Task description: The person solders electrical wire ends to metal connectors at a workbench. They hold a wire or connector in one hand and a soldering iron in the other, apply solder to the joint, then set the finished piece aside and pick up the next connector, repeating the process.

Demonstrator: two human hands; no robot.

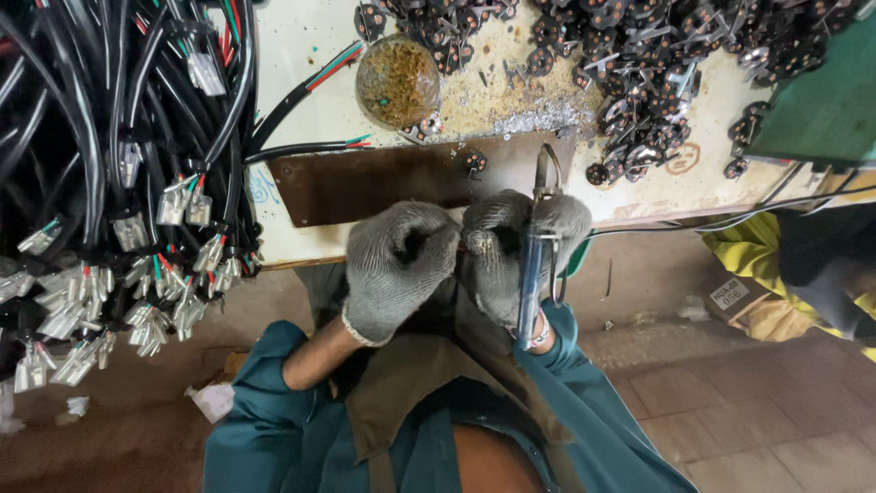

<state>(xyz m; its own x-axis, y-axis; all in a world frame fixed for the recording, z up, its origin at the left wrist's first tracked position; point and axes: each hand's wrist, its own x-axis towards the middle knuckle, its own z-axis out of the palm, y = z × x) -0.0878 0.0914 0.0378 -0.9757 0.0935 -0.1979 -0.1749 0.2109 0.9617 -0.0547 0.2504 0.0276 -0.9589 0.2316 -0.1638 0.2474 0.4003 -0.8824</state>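
**Soldering at the bench edge, big pile left**

Gripping the soldering iron (534, 265) in your gloved right hand (516, 246), you point its tip at the brown plate (365, 187). Your left hand (397, 265) is fisted just beside it; what it holds is hidden. By my judgement, most work remains: small black parts (639, 55) heap the table (301, 36), and wire harnesses (119, 183) hang at your left.

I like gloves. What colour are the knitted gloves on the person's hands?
Grey, both the left hand and the right hand, seen best in the head view.
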